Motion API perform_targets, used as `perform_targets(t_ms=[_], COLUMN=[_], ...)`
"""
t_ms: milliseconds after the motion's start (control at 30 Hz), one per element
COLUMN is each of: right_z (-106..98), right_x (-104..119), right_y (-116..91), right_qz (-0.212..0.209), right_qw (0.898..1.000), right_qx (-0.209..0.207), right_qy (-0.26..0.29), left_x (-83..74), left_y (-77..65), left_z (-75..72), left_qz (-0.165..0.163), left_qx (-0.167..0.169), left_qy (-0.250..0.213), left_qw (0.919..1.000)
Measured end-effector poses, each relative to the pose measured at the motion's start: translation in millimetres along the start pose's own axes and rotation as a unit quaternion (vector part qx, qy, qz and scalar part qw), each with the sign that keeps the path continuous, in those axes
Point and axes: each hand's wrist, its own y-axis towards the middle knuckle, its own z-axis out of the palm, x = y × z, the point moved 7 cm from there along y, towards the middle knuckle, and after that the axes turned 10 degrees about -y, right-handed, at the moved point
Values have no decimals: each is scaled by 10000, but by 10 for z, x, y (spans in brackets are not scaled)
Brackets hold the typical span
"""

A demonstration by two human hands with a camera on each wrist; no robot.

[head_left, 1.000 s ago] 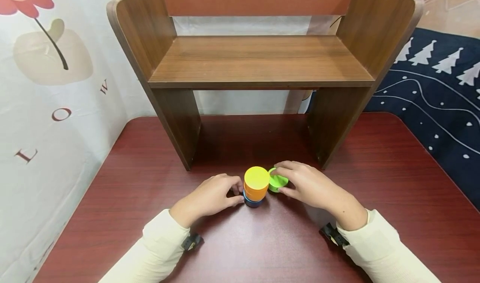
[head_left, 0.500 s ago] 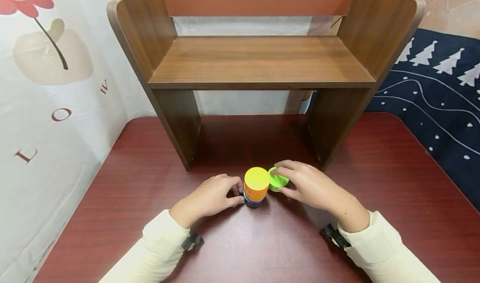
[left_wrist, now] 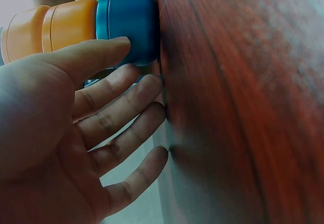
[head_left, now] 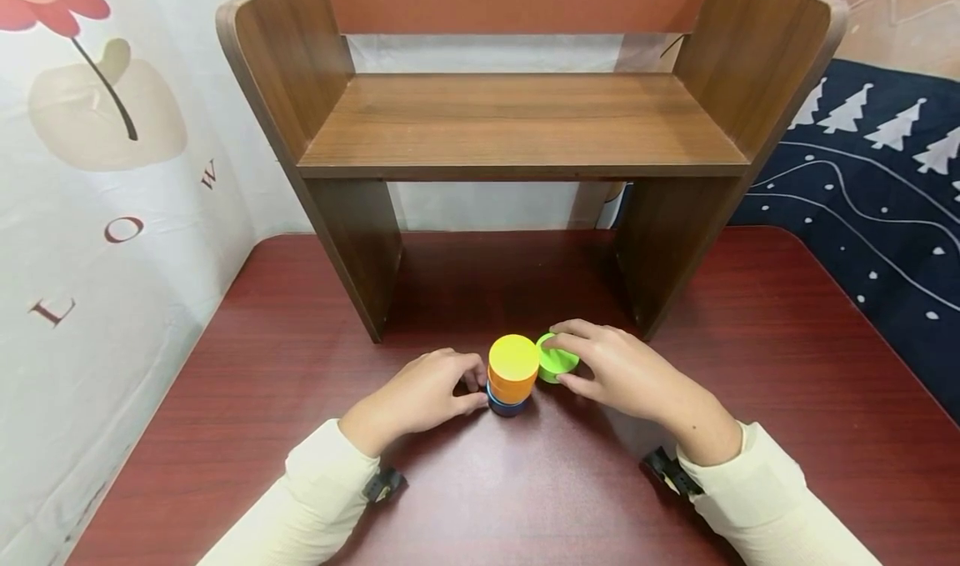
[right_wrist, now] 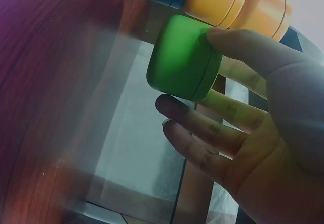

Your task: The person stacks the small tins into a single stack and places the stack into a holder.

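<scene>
A stack of small round cups stands upright in front of me: a dark blue cup (head_left: 507, 408) at the bottom, then orange cups (head_left: 512, 389) with a yellow top (head_left: 514, 358). My left hand (head_left: 423, 391) is at the left of the stack, thumb and index fingertips right at the blue cup, the other fingers loosely extended. My right hand (head_left: 626, 374) holds a green cup (right_wrist: 185, 57) between thumb and fingers, close to the stack's right side. In the right wrist view a gap shows between the green cup's base and the table.
A brown wooden shelf unit (head_left: 525, 124) stands behind the cups, its two side panels resting on the dark red table (head_left: 300, 299). A printed white cloth (head_left: 135, 299) hangs on the left, a navy cloth with trees (head_left: 862, 182) on the right.
</scene>
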Motion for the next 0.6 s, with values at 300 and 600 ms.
perform_targets(t_ms=[300,600], right_z=[-35,-74], right_x=[-6,0], right_y=[-7,-13], right_qz=[7,-19], right_qw=[10000,9998], right_qx=[-65,-189], right_qy=[65,40], left_x=[-11,-18], left_y=[-4,-5], left_z=[-5,-7], left_qz=[-22,-10], left_qx=[14,-6], left_qy=[-12,3], left_qw=[10000,10000])
